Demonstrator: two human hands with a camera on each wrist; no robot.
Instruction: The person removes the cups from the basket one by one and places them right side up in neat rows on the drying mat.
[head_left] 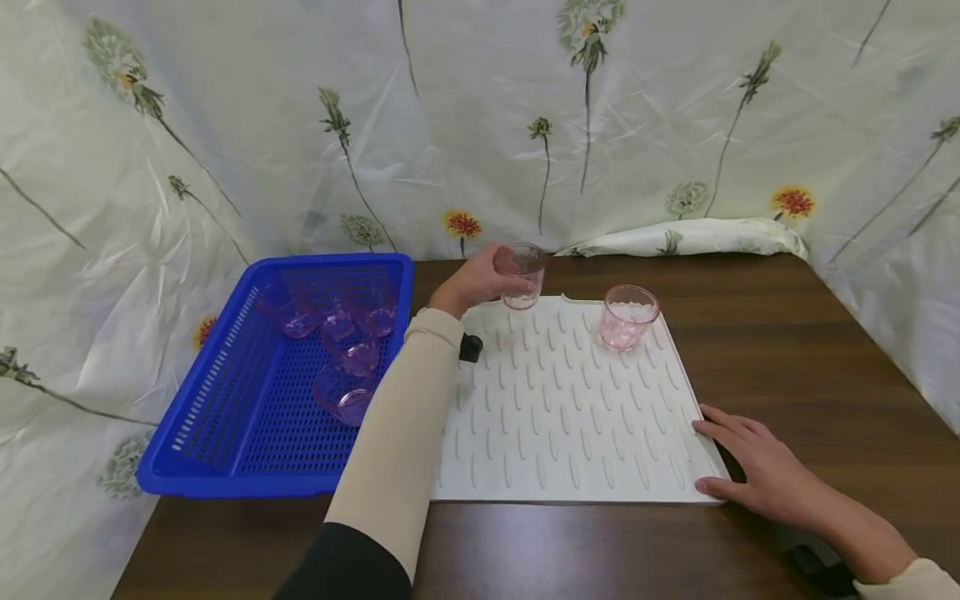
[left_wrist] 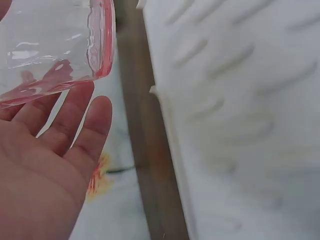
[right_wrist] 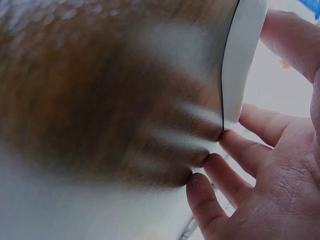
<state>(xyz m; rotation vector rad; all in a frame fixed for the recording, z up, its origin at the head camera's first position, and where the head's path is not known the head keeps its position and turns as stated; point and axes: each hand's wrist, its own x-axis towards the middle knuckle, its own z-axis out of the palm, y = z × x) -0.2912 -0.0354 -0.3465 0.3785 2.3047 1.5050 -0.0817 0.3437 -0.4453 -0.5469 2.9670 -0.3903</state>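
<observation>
My left hand grips a clear pink-tinted drinking glass above the far left part of a white ridged drying mat. In the left wrist view the glass lies against the fingers, its pink end towards the mat. A second pink glass stands on the mat's far right corner. My right hand rests at the mat's near right edge, thumb and fingertips touching it. The right wrist view shows that hand with fingers spread against the table and the mat's rim.
A blue plastic basket on the left holds several pink glasses. The brown wooden table extends right of the mat. Behind it hangs a flowered cloth, with a rolled fold along the table's back edge.
</observation>
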